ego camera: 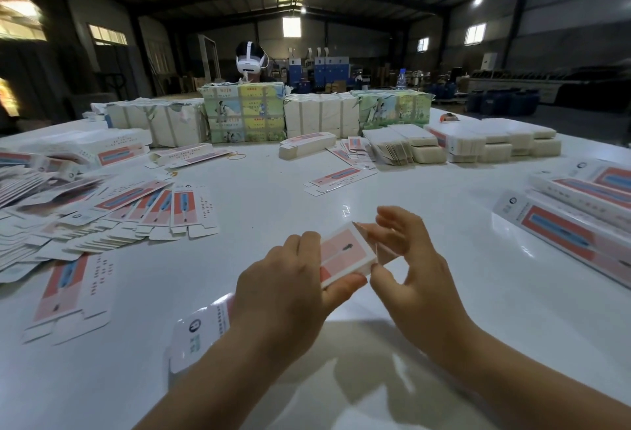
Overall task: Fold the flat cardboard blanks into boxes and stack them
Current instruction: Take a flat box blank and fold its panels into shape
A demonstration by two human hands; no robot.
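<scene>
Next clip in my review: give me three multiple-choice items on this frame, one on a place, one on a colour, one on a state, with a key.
1. Where do the finished boxes lie?
A. right of the hands
B. on the floor
C. on the bundles

2. Main colour of the panel on the held box?
A. green
B. pink
C. black

3. What is the left hand doing?
A. resting flat on the table
B. gripping the held box
C. hanging idle

Key: 1 A, they are stacked at the right edge; 2 B, its face is pink; 3 B, thumb and fingers clasp it while the right hand works the end flap.
</scene>
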